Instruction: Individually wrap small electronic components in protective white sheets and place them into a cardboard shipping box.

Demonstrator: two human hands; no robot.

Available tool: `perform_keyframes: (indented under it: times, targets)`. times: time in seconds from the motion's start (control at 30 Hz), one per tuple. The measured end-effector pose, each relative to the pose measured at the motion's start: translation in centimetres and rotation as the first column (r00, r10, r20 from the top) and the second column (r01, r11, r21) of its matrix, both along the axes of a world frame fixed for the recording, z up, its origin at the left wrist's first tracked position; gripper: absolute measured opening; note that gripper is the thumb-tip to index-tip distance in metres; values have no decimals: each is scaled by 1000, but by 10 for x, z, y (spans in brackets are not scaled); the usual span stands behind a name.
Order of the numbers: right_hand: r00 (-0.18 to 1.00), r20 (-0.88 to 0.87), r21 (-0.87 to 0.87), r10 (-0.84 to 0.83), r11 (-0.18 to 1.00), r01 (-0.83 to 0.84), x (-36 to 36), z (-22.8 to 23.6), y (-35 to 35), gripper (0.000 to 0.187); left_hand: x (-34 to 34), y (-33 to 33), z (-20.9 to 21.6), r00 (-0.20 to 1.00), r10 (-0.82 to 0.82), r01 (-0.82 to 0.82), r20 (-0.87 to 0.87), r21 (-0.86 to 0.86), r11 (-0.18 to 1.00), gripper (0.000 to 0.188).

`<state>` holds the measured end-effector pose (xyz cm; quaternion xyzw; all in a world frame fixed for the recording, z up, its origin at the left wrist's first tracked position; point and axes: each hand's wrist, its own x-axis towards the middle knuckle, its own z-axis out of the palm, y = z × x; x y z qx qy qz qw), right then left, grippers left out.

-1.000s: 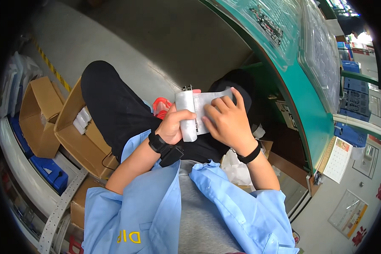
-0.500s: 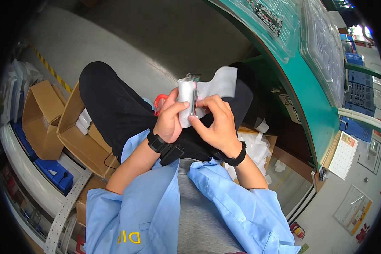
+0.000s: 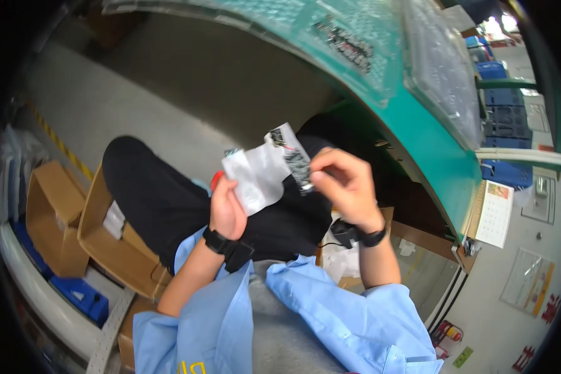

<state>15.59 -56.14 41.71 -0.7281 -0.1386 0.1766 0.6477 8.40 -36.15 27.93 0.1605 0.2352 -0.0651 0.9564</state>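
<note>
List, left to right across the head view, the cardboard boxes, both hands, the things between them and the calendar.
Smaller cardboard box, larger cardboard box, left hand, white wrapping sheet, dark strip-shaped part, right hand, calendar.

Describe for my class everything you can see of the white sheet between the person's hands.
The white sheet looks thin, soft and slightly see-through, perhaps plastic or foam wrap. It is creased, its lower edge curving, held over the dark trousers and slanting up toward the picture's right. The left hand holds its lower left side. At its right end is a dark strip, with the right hand at that strip's lower end. Blur hides whether the right hand touches the sheet itself.
</note>
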Motion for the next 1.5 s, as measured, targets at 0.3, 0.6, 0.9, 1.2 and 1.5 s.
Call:
perform_keyframes:
  times: [0.3, 0.6, 0.9, 1.2, 1.5]
  targets:
    - [765, 624, -268, -159, 876, 400, 218, 95, -61, 21, -2, 3, 24, 995, -85, 98, -55, 324, 941, 39]
    - [875, 408, -726, 259, 673, 139, 291, 65, -34, 19, -12, 17, 0, 997, -60, 72, -49, 307, 949, 47]
    - [531, 847, -244, 13, 897, 368, 183, 80, -6, 13, 0, 6, 32, 997, 30, -2, -69, 375, 927, 44]
    - [679, 701, -379, 218, 920, 96, -19, -39, 74, 19, -10, 18, 28, 974, -32, 88, 226, -239, 967, 46]
    - [806, 556, -429, 202, 901, 70, -32, -50, 56, 20, -12, 2, 38, 972, -76, 76, 223, 8, 997, 47]
